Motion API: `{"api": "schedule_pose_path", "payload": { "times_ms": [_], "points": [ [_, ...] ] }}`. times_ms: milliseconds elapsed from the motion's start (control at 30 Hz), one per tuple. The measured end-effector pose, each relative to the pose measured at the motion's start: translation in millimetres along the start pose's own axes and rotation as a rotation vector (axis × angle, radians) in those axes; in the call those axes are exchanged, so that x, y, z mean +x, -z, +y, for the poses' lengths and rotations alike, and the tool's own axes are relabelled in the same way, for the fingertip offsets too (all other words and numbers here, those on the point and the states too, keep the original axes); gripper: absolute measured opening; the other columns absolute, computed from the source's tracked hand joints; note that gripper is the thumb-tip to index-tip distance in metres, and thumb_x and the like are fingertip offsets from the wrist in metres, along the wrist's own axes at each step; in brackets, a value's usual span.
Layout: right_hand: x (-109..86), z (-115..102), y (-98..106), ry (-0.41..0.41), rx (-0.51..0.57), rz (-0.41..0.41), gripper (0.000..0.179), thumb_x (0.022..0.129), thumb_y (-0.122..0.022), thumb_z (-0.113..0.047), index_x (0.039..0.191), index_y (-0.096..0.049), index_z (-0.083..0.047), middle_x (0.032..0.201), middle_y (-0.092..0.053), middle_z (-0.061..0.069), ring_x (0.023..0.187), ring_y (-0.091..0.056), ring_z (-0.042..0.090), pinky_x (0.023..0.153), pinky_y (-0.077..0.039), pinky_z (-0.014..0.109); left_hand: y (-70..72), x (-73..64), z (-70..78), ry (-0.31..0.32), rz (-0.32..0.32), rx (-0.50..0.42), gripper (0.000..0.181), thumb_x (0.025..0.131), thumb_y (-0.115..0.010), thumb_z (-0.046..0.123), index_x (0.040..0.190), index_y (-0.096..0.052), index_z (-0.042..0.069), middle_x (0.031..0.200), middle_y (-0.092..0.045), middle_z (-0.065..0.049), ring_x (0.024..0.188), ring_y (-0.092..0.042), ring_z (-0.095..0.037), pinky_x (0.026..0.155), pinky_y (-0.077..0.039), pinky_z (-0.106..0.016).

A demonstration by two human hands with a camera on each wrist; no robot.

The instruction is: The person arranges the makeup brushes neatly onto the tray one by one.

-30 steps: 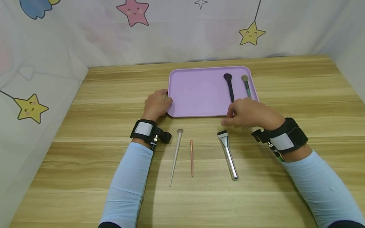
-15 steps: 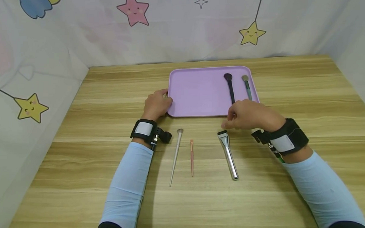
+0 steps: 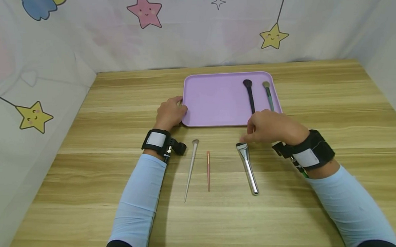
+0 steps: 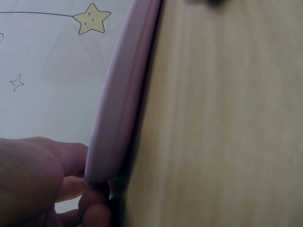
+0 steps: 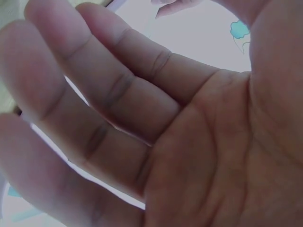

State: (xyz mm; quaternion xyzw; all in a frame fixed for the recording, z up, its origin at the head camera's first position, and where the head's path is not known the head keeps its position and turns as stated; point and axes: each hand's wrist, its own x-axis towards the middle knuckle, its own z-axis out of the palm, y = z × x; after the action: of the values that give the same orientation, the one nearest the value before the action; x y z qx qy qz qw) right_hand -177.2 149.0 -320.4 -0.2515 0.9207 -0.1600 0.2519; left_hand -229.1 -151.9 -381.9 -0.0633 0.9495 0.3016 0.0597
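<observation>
In the head view my left hand (image 3: 170, 113) holds the left edge of a light purple tray (image 3: 215, 102) near its front corner. The left wrist view has its fingers on either side of the tray's end (image 4: 111, 137). A black makeup brush (image 3: 249, 94) and a green-handled makeup brush (image 3: 268, 95) lie in the tray, their lower ends hidden behind my right hand (image 3: 270, 126). That hand hovers over the tray's front right edge, fingertips at the dark bristles of a silver flat makeup brush (image 3: 248, 170). Loosely bent fingers with nothing in the palm (image 5: 208, 146) fill the right wrist view.
On the wooden table (image 3: 120, 110) lie a slim pale makeup brush (image 3: 191, 167) and a short pink makeup brush (image 3: 208, 171), left of the silver one. White cloth with printed stars (image 3: 188, 39) hangs behind and at the sides.
My right hand has come slightly nearer to the front, and its fingertips now overlap the top of the silver brush. The left hand, the tray and the brushes stay put.
</observation>
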Motion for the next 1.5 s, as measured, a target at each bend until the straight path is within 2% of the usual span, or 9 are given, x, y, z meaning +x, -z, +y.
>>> {"api": "schedule_pose_path", "payload": {
  "times_ms": [400,567,767,933,1133,1267,1500],
  "points": [
    [-1.8,-2.7,-2.0,-0.008,-0.004,-0.027,0.035,0.088,-0.076,-0.041,0.073,-0.069,-0.01,0.065,-0.055,-0.002,0.061,-0.05,0.015,0.055,-0.041,0.03,-0.1,0.2,-0.3,0.004,0.002,-0.001,0.057,0.094,-0.051,0.025,0.15,-0.052,0.014,0.137,-0.058,-0.016,0.099,-0.057,-0.033,0.073,-0.044,-0.039],
    [-2.2,-5.3,-3.7,-0.019,-0.001,-0.033,0.037,0.087,-0.077,-0.042,0.071,-0.069,-0.01,0.064,-0.054,-0.002,0.061,-0.05,0.015,0.054,-0.04,0.029,0.1,0.3,-0.2,0.003,0.003,0.0,0.057,0.093,-0.051,0.025,0.15,-0.052,0.014,0.138,-0.058,-0.016,0.101,-0.058,-0.034,0.075,-0.045,-0.04],
    [-3.2,-8.2,-4.7,-0.029,-0.032,-0.034,0.039,0.085,-0.078,-0.045,0.067,-0.067,-0.012,0.062,-0.051,-0.004,0.059,-0.049,0.014,0.052,-0.038,0.028,0.3,0.1,-0.2,0.0,0.004,-0.001,0.057,0.093,-0.051,0.025,0.15,-0.052,0.014,0.138,-0.057,-0.016,0.105,-0.057,-0.035,0.077,-0.045,-0.041],
    [-5.2,-11.2,-5.4,-0.024,-0.059,-0.029,0.042,0.083,-0.079,-0.046,0.06,-0.064,-0.014,0.058,-0.046,-0.006,0.056,-0.046,0.013,0.049,-0.035,0.027,-0.2,0.2,-0.3,0.001,0.005,-0.002,0.057,0.093,-0.051,0.025,0.15,-0.052,0.014,0.137,-0.058,-0.016,0.101,-0.058,-0.034,0.073,-0.045,-0.04],
    [-6.1,-14.0,-7.1,-0.03,-0.072,-0.047,0.039,0.082,-0.08,-0.045,0.064,-0.068,-0.013,0.061,-0.056,-0.004,0.058,-0.053,0.015,0.051,-0.041,0.029,-0.3,-0.2,0.7,0.012,-0.001,-0.011,0.057,0.094,-0.051,0.024,0.15,-0.051,0.015,0.136,-0.058,-0.017,0.093,-0.059,-0.033,0.068,-0.044,-0.038],
    [-6.5,-15.7,-7.7,-0.031,-0.069,-0.066,0.036,0.082,-0.081,-0.044,0.068,-0.071,-0.013,0.064,-0.062,-0.002,0.059,-0.057,0.016,0.053,-0.045,0.031,0.5,-1.1,1.8,0.018,-0.003,-0.007,0.058,0.094,-0.051,0.024,0.151,-0.05,0.015,0.137,-0.057,-0.017,0.095,-0.058,-0.033,0.068,-0.043,-0.038],
    [-6.8,-18.2,-10.1,-0.05,-0.077,-0.078,0.037,0.082,-0.081,-0.046,0.067,-0.07,-0.013,0.065,-0.064,-0.001,0.059,-0.058,0.016,0.053,-0.046,0.031,0.6,-1.3,1.3,0.024,-0.005,-0.009,0.058,0.094,-0.051,0.024,0.151,-0.05,0.016,0.137,-0.057,-0.017,0.094,-0.058,-0.033,0.067,-0.043,-0.037]
  ]
}}
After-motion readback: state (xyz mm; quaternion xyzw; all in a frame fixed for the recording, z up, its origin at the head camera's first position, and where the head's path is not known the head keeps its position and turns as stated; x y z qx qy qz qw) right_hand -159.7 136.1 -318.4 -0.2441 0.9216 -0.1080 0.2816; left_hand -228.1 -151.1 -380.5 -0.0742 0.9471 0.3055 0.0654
